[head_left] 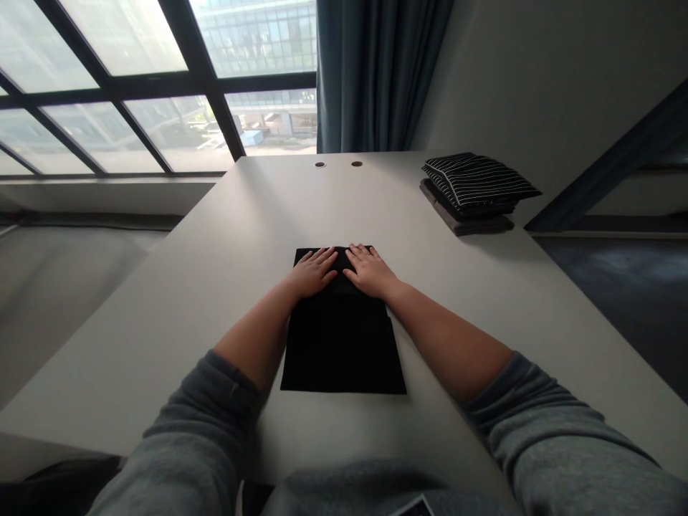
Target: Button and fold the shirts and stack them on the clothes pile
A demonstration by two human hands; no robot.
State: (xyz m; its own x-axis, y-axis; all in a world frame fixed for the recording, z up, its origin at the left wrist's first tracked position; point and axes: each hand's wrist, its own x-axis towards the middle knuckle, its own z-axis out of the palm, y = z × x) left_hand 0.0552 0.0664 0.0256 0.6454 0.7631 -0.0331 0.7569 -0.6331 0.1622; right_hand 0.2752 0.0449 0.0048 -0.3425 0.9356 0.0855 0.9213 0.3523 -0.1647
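Observation:
A flat black folded cloth (342,347) lies in front of me on the white table. Its far part appears to be a folded-over flap, though the dark fabric hides most creases. My left hand (313,272) rests palm down on the far left of the cloth, fingers stretched out. On the far right of it, my right hand (370,270) lies flat too, with the fingers spread. A narrow strip of black fabric shows between the two hands. Neither hand grips anything.
Toward the back right of the white table (215,301) stands a stack of folded dark cloths (467,218) with a black-and-white striped one (481,179) on top. Two round holes (357,164) pierce the far edge. Beyond are a blue curtain (376,79) and windows.

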